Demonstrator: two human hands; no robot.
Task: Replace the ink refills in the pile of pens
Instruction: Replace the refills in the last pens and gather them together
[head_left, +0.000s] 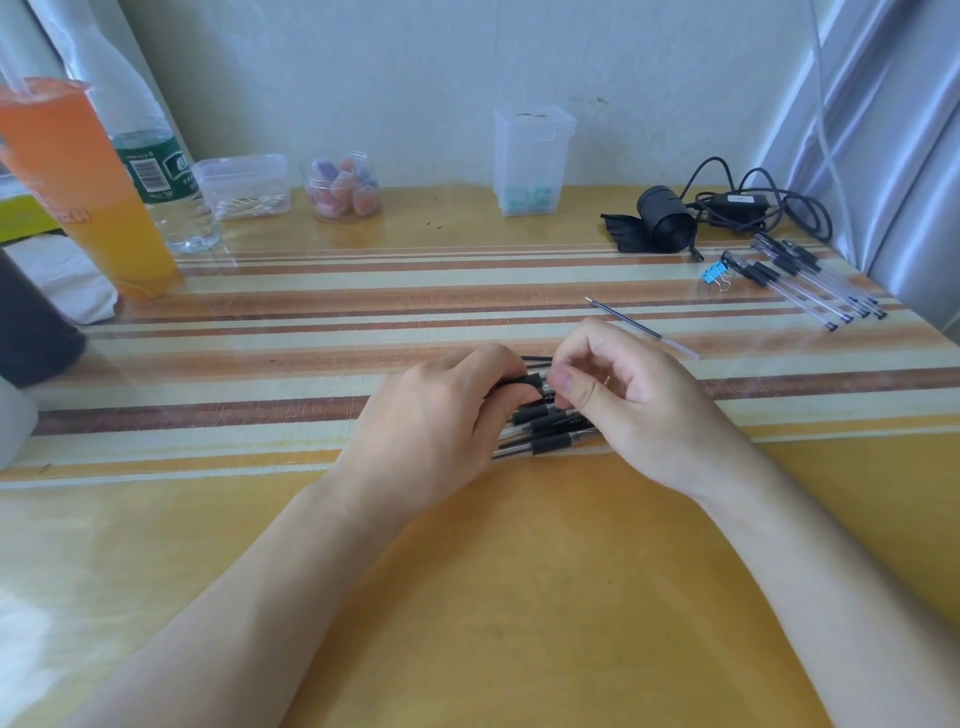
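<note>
Fingers of our left hand (441, 415) curl round a black-gripped pen (524, 380); thumb and forefinger of our right hand (623, 400) pinch the same pen. Directly beneath, on the striped table (467, 571), lies the pile of pens (550, 444). A loose refill (644, 328) lies just beyond; further pens (810, 286) lie at far right.

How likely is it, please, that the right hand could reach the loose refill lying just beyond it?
Probably yes: the refill lies bare just beyond the right hand, nothing between them, though it pinches a pen.
</note>
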